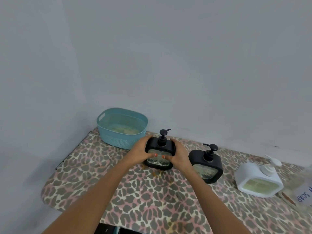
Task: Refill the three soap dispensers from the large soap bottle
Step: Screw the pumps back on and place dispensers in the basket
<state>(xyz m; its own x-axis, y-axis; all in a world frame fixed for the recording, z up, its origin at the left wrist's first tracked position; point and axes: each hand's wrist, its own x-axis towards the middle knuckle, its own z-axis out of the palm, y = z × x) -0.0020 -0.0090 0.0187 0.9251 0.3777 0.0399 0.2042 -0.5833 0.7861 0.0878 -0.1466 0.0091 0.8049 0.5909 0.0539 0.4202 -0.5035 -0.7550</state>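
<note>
A black soap dispenser (159, 149) with a glass window and a black pump stands on the leopard-print table (135, 200). My left hand (141, 151) grips its left side and my right hand (179, 153) grips its right side, thumbs across the front. A second black dispenser (206, 163) stands just to the right, untouched. Further right sits a white dispenser (258, 180) holding pale yellowish liquid. At the far right edge, a clear container with a label reading "SOAP" (303, 194) is only partly in view.
A light blue perforated basket (120, 128) stands at the table's back left, against the grey wall. A small brown stain marks the cloth in front of the held dispenser. A thin stick-like object (287, 199) lies near the labelled container. The table's left edge curves away.
</note>
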